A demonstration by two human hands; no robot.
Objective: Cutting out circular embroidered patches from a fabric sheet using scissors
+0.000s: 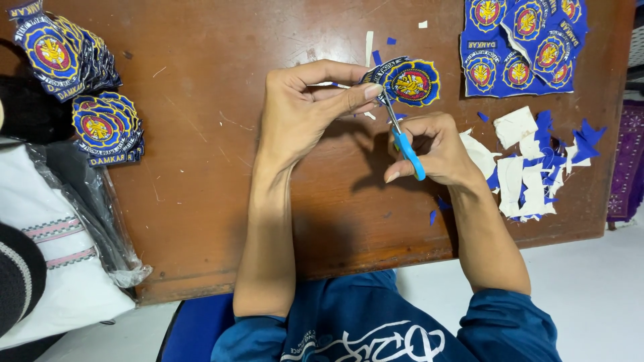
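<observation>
My left hand [302,107] pinches a round blue embroidered patch [410,83] with a yellow and red emblem, holding it by its left edge above the brown table [201,167]. My right hand [433,151] grips small scissors [402,137] with blue handles. The blades point up and meet the patch's lower left edge, right beside my left thumb and fingertips.
Two stacks of cut-out patches [64,53] [107,127] lie at the table's left. A blue sheet of uncut patches [523,43] sits at the top right. Blue and white offcuts [530,161] are heaped at the right. A plastic-wrapped white cloth bundle [60,248] lies at the lower left.
</observation>
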